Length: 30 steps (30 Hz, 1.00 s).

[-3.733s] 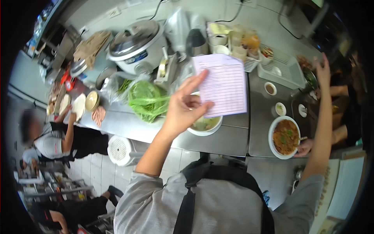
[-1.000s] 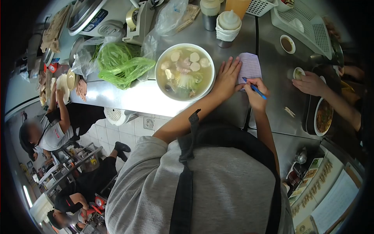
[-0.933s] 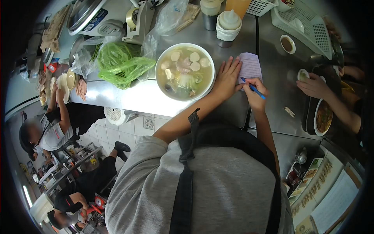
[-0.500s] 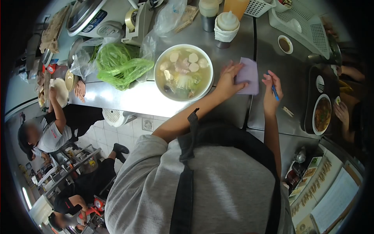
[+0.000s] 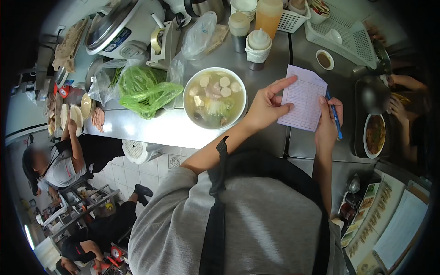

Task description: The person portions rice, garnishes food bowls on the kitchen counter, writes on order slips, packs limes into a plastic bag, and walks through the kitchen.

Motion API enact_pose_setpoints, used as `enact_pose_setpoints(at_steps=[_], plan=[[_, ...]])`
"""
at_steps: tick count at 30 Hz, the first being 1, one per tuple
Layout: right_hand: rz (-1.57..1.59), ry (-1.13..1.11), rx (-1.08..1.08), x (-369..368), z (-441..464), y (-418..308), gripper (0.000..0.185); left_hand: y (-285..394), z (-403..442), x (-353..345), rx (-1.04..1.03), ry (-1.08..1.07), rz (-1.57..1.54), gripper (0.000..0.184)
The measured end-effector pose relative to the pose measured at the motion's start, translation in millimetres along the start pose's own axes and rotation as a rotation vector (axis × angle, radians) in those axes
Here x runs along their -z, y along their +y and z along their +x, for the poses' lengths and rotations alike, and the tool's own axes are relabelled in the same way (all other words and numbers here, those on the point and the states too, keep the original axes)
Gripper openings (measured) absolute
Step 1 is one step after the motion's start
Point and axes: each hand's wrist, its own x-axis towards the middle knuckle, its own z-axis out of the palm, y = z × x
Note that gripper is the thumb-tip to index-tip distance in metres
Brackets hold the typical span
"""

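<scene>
Half a second ago the purple slip (image 5: 302, 101) lay on the surface (image 5: 270, 140) under your left hand (image 5: 266, 107), no lines showing; your right hand (image 5: 329, 121) stood apart with the blue pen (image 5: 335, 120). Now the slip is up between both hands, tilted, ruled face towards you.

Left hand: grasping the slip's left edge, thumb on the face, forefinger by the upper corner. Right hand: thumb at the slip's right edge, pen gripped too — it lies along your fingers, just beyond the paper. What those fingers do behind the slip, you can't tell.

Position: slip directly between your hands, over the seam (image 5: 290, 46) in the surface, back from its front edge. White soup bowl (image 5: 241, 112) stands left of your left hand, near that front edge — green bag (image 5: 144, 91) just beside it, further left.
</scene>
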Motion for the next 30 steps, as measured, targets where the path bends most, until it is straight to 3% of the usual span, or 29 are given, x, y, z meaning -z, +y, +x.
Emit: enact_pose_setpoints(at_steps=[9, 12, 15, 16, 21, 24, 30], plan=[[-0.179, 0.019, 0.187, -8, 10, -25, 0.018, 28, -8, -15, -0.03, -0.003, 0.132, 0.07], [-0.205, 0.084, 0.415, 7, 62, -65, 0.019, 24, -7, -16, -0.235, -0.082, 0.225, 0.071], [-0.295, 0.317, 0.88, 26, 143, -166, 0.02, 37, -14, -15, -0.109, -0.144, 0.208, 0.056], [-0.152, 0.298, 0.918, 21, 154, -209, 0.018, 36, -16, -15, -0.099, -0.16, 0.187, 0.053], [0.152, 0.154, 0.892, 19, 234, -353, 0.019, 15, -32, -3, 0.071, -0.262, 0.153, 0.047], [0.093, 0.022, 0.886, 10, 272, -380, 0.021, 2, -38, 3, 0.132, -0.238, 0.047, 0.045], [0.073, -0.01, 0.905, -21, 292, -401, 0.023, -3, -41, 12, 0.169, -0.222, -0.032, 0.044]])
